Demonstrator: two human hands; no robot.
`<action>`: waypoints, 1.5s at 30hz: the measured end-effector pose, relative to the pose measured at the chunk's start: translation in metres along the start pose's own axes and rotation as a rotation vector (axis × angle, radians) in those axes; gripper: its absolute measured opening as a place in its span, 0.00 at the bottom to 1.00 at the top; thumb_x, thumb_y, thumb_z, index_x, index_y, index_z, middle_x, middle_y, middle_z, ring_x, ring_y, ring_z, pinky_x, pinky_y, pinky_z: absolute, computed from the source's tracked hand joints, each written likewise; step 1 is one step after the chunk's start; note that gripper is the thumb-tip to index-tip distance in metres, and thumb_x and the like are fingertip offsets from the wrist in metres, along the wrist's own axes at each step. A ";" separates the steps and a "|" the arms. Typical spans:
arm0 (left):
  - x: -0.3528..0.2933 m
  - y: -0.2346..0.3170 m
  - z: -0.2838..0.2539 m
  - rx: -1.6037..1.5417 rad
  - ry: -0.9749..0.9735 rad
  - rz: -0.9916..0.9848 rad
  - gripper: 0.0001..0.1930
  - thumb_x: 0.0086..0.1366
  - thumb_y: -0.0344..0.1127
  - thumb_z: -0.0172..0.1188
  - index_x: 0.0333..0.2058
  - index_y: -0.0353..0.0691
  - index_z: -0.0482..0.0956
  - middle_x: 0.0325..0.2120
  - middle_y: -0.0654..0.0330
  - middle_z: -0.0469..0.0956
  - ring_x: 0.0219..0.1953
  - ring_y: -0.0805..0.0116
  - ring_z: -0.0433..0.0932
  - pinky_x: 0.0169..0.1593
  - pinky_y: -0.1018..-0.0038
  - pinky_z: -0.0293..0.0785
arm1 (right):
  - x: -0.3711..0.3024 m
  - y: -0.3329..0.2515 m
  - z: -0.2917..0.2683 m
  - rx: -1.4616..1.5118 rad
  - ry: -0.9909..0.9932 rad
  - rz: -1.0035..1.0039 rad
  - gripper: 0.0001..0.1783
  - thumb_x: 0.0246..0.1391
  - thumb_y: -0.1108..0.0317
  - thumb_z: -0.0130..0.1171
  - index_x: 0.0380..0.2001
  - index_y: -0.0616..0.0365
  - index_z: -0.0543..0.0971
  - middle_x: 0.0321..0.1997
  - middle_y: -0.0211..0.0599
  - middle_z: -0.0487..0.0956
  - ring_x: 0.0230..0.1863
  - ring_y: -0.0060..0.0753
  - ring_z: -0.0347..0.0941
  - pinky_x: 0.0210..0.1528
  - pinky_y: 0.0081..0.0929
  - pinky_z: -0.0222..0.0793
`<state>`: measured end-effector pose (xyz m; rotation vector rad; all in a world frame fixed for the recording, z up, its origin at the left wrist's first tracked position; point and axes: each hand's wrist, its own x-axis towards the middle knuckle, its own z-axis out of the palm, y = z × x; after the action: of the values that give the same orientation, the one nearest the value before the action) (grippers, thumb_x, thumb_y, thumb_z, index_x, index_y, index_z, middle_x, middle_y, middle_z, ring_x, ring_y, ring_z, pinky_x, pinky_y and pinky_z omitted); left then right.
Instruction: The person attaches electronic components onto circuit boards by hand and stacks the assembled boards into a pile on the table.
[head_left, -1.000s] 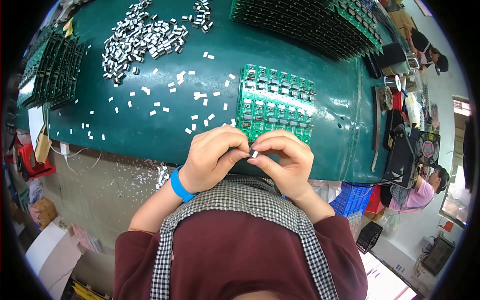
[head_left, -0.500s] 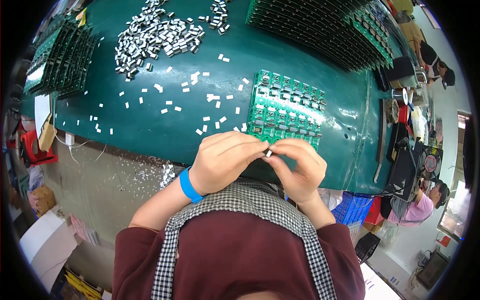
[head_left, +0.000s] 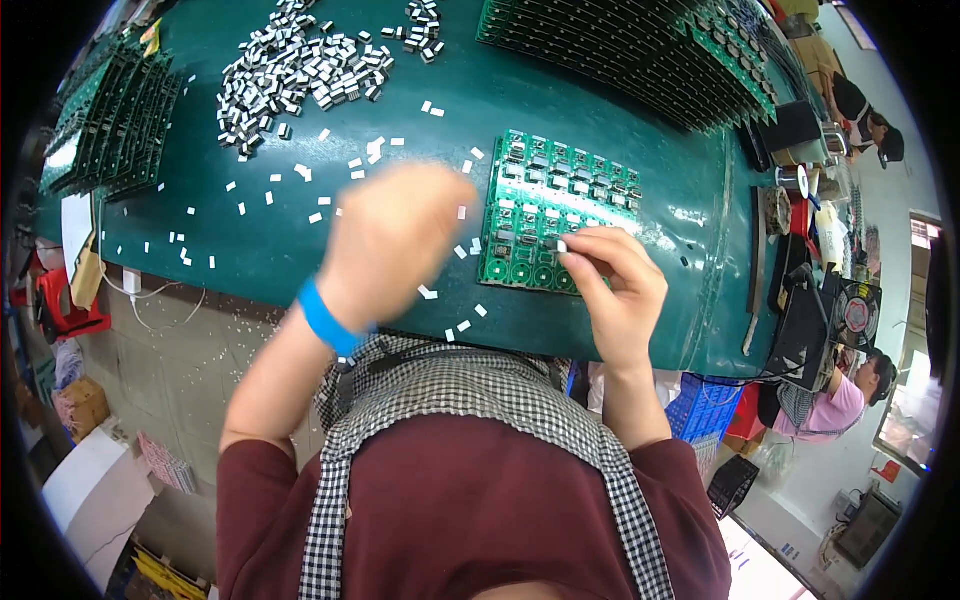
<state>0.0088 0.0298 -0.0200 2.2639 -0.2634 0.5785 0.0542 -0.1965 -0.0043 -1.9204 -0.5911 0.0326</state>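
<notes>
Between thumb and forefinger of my right hand (head_left: pixel 622 290) is a small white-topped component (head_left: pixel 562 246), held at the near part of a green circuit board panel (head_left: pixel 492 225). The panel lies flat, with rows of parts on it. My left hand (head_left: pixel 395 235), with a blue band at the wrist, is over the table left of the panel. Motion blurs it, so its fingers cannot be made out. Small white pieces (head_left: pixel 427 292) lie scattered around and beneath it.
A heap of white-and-black components (head_left: pixel 300 75) sits on the green table at the far left. Stacked circuit boards (head_left: pixel 115 125) stand at the left edge, more boards (head_left: pixel 640 60) at the far right. A solder spool (head_left: pixel 792 180) and a fan (head_left: pixel 858 318) are on the right, near other people.
My left hand has left the component and swung left, away from my right hand. My right hand has moved forward over the panel with the component. Several white pieces near the table edge are uncovered.
</notes>
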 end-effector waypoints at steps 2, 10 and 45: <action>0.032 -0.037 -0.013 0.339 0.088 -0.033 0.06 0.57 0.26 0.56 0.35 0.35 0.75 0.31 0.53 0.74 0.35 0.54 0.75 0.37 0.64 0.72 | 0.003 0.007 -0.003 -0.175 -0.077 -0.148 0.10 0.43 0.81 0.62 0.32 0.61 0.80 0.34 0.37 0.79 0.33 0.31 0.76 0.34 0.24 0.72; 0.041 -0.092 -0.008 0.538 0.048 -0.074 0.07 0.54 0.22 0.56 0.34 0.32 0.74 0.32 0.52 0.71 0.37 0.52 0.73 0.41 0.64 0.70 | 0.004 0.001 0.008 -0.484 -0.165 -0.335 0.10 0.41 0.78 0.64 0.31 0.58 0.79 0.32 0.35 0.77 0.32 0.36 0.76 0.32 0.28 0.72; -0.028 0.039 0.021 -1.286 -0.041 -0.509 0.33 0.55 0.18 0.58 0.59 0.36 0.59 0.41 0.58 0.70 0.42 0.74 0.74 0.48 0.75 0.72 | -0.012 -0.011 0.018 0.219 -0.155 -0.044 0.15 0.45 0.79 0.64 0.40 0.62 0.79 0.36 0.37 0.75 0.36 0.27 0.75 0.32 0.19 0.74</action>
<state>-0.0226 -0.0119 -0.0212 1.0123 -0.0267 0.0131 0.0343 -0.1832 -0.0056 -1.7021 -0.7036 0.2119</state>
